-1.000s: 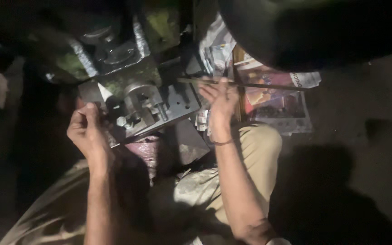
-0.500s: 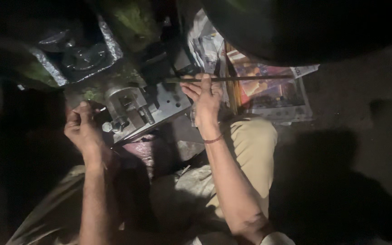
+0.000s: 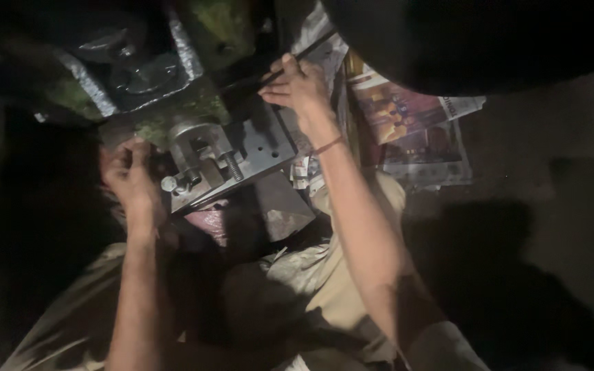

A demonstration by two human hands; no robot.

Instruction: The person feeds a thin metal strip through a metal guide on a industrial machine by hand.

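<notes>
A grey metal vise-like fixture [image 3: 225, 161] with a threaded screw rests in front of my knees in dim light. My left hand [image 3: 128, 175] grips its left end by the round knob. My right hand [image 3: 300, 89] is lifted above the fixture's right side, fingers closed on a thin dark rod [image 3: 311, 51] that slants up to the right. A thread band circles my right wrist.
Coloured newspaper sheets [image 3: 414, 130] lie on the floor to the right. A green and silver machine part [image 3: 146, 69] sits behind the fixture. A large dark rounded object [image 3: 482, 41] fills the upper right. My bent legs in pale trousers [image 3: 338, 288] occupy the foreground.
My right hand has risen with the rod, which now tilts upward instead of lying flat across the papers. My left hand stays on the fixture's end.
</notes>
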